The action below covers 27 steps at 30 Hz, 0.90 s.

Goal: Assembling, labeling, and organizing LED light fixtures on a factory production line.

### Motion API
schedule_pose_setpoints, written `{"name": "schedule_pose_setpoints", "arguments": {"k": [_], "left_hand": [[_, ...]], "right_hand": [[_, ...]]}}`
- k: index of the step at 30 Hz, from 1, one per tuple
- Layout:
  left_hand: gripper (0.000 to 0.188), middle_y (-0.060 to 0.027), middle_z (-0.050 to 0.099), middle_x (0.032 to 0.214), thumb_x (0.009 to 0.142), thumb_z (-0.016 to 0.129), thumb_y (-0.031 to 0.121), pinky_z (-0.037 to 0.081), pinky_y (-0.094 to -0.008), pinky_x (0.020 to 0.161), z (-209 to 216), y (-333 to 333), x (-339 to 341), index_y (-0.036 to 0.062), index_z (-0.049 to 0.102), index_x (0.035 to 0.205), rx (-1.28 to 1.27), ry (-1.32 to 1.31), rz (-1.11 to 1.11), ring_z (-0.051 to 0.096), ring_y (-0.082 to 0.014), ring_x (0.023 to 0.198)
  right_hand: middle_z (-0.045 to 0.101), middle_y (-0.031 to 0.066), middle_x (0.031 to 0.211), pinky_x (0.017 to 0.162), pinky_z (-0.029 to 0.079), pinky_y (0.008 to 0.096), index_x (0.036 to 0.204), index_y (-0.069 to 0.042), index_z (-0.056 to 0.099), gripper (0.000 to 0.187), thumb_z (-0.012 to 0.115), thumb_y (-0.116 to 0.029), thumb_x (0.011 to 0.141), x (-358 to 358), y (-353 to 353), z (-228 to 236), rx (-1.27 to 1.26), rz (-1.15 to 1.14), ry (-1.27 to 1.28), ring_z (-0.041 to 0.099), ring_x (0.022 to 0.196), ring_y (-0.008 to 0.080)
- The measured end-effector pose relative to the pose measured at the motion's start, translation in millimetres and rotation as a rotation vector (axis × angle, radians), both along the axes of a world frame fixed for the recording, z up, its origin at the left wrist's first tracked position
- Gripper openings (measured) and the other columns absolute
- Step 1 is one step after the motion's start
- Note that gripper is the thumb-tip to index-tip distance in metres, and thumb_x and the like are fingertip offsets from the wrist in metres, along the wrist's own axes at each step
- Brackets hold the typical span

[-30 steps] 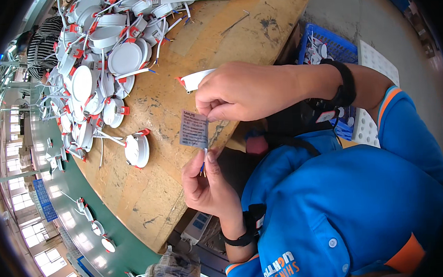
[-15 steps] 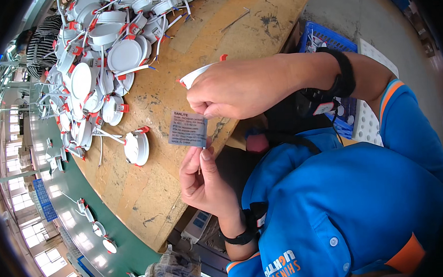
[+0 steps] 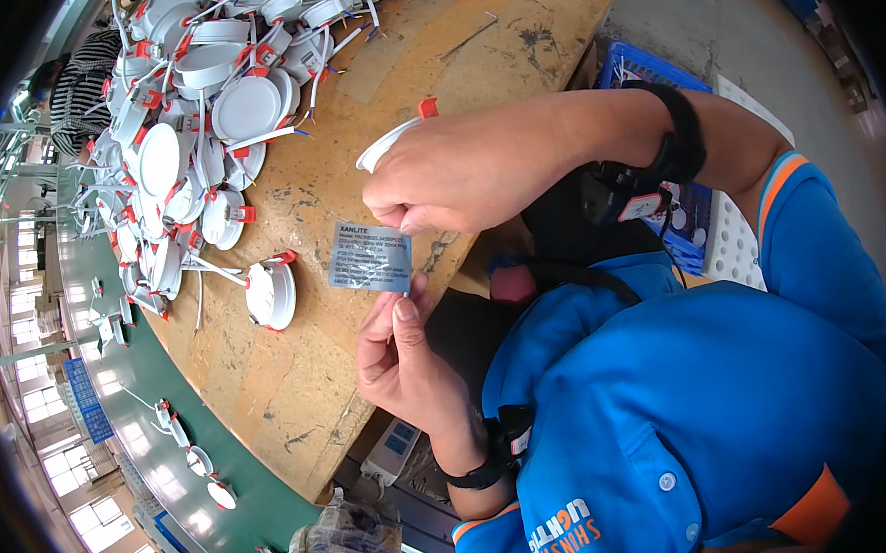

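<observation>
Head view: the silvery-grey rectangular printed label (image 3: 370,257) lies between both equally near hands, long axis roughly nine-to-three; the left hand (image 3: 406,364) has its grip pinched closed, seemingly on a thin white cable (image 3: 407,294), label at eleven o'clock; the right hand's (image 3: 448,176) closed grip seemingly holds the label, toward seven.

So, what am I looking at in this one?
A person at a worn table has a small grey printed label between two bare hands. The fingers of the right hand pinch its upper right corner, and those of the left hand close at its lower right corner. A white lamp with a red clip is partly hidden behind the right hand. Another single lamp lies apart, near a big pile of similar lamps.
</observation>
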<state>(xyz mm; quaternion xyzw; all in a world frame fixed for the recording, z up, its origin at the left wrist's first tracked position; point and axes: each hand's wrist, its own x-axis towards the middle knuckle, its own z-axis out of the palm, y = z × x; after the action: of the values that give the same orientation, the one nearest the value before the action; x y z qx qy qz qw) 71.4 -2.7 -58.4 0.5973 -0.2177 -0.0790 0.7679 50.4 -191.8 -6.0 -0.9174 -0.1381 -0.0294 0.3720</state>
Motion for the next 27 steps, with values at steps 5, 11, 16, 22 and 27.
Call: {"name": "schedule_pose_setpoints", "arguments": {"k": [5,11,16,22,27], "left_hand": [[0.014,-0.018,0.061,0.089,0.085,0.055,0.007,0.05,-0.031,0.075,1,1,1,-0.0059,0.058,0.089,-0.023,0.025,-0.045,0.062,-0.025,0.083],[0.013,-0.0178,0.061,0.088,0.084,0.055,0.007,0.05,-0.0303,0.075,1,2,2,-0.005,0.058,0.089,-0.032,0.075,-0.067,0.061,-0.0242,0.083],[0.013,-0.0176,0.061,0.088,0.084,0.055,0.007,0.05,-0.0299,0.075,1,2,2,-0.0048,0.058,0.089,-0.046,0.089,-0.069,0.061,-0.0238,0.082],[0.013,-0.0178,0.061,0.089,0.084,0.055,0.007,0.05,-0.03,0.075,0,4,3,-0.005,0.058,0.089,-0.052,0.104,-0.081,0.061,-0.0236,0.083],[0.013,-0.0185,0.06,0.09,0.084,0.055,0.006,0.051,-0.0299,0.075,1,3,3,-0.0056,0.058,0.088,-0.058,0.105,-0.089,0.061,-0.0239,0.084]], "right_hand": [[0.05,0.0162,0.074,0.066,0.039,0.0384,0.076,0.003,0.049,0.011,0.051,-0.008,0.077,5,-2,-2,-0.007,0.027,0.022,0.051,0.073,0.0311],[0.05,0.0155,0.075,0.06,0.043,0.0361,0.078,0.004,0.05,0.01,0.052,-0.006,0.077,6,-1,4,-0.005,0.014,0.114,0.054,0.069,0.0279],[0.05,0.0151,0.077,0.053,0.045,0.0322,0.079,0.005,0.05,0.011,0.052,-0.006,0.078,7,-2,4,0.058,0.025,0.137,0.057,0.063,0.0241],[0.05,0.015,0.077,0.052,0.045,0.0318,0.08,0.005,0.051,0.011,0.051,-0.006,0.079,7,-2,6,0.07,0.034,0.18,0.058,0.06,0.0228],[0.05,0.0148,0.077,0.053,0.045,0.0321,0.081,0.005,0.051,0.012,0.051,-0.007,0.079,8,-1,7,0.055,0.027,0.171,0.058,0.061,0.0228]]}}
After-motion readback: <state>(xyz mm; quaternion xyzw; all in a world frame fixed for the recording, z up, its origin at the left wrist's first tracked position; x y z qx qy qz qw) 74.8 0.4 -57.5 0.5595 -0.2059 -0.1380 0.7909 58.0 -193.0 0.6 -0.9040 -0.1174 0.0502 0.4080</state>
